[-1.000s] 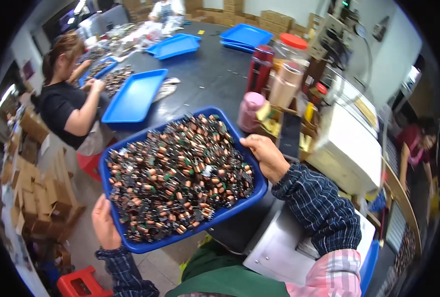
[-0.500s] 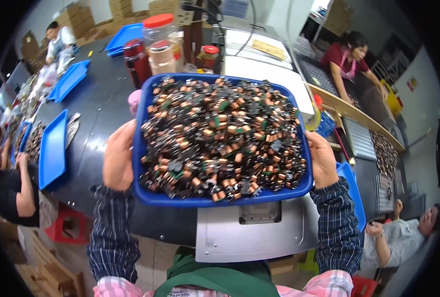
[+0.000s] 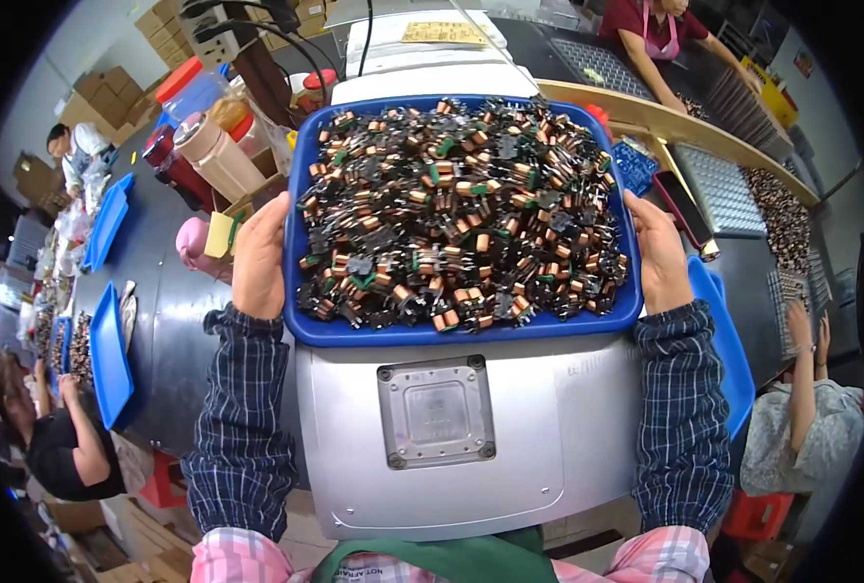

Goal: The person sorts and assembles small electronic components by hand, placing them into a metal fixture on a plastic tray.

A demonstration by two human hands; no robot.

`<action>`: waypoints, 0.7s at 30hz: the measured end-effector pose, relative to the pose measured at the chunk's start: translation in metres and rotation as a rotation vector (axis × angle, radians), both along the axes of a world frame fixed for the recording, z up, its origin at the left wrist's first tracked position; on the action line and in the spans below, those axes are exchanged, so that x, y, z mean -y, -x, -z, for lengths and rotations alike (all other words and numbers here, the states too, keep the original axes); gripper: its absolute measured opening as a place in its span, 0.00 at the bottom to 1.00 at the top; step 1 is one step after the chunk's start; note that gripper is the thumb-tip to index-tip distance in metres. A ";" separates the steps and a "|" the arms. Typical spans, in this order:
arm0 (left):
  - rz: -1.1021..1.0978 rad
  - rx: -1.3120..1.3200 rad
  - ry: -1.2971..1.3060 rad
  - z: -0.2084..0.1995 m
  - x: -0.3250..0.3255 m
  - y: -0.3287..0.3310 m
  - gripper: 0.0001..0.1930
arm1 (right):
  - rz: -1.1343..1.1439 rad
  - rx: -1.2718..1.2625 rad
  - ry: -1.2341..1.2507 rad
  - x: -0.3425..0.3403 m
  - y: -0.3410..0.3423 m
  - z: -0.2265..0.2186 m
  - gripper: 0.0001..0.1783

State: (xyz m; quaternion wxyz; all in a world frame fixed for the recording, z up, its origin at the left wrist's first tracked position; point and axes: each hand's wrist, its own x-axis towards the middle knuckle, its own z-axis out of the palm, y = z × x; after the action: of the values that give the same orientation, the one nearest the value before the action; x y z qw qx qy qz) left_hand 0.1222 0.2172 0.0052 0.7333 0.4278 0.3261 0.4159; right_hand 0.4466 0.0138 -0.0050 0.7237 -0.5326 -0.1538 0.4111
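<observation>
I hold a blue plastic tray (image 3: 393, 332) level in front of me, over a grey metal machine housing (image 3: 471, 437). The tray is heaped with several small copper-wound coils with black and green parts (image 3: 461, 214). My left hand (image 3: 260, 257) grips the tray's left edge. My right hand (image 3: 657, 255) grips its right edge. Both forearms wear dark checked sleeves.
Jars with red lids (image 3: 199, 102) and a pink cup (image 3: 194, 243) stand on the dark table at the left, with blue trays (image 3: 109, 355) beyond. Other people work at the far left (image 3: 77, 146), lower left (image 3: 72, 457), top right (image 3: 660, 29) and right (image 3: 811, 418). Grey component trays (image 3: 724, 185) lie to the right.
The view has swung further right and the tray now sits squarely over the grey machine housing. Both hands keep their grip on the tray's sides.
</observation>
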 end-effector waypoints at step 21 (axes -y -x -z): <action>-0.472 -0.775 -0.974 0.007 0.087 0.049 0.13 | 0.330 0.888 0.154 0.083 0.060 -0.002 0.17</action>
State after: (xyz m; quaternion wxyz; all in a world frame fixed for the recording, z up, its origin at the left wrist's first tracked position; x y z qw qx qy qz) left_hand 0.0736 0.1301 -0.0022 0.1751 0.7459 0.4260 0.4812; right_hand 0.3864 -0.0697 -0.0030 0.6020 -0.7260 -0.3307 0.0339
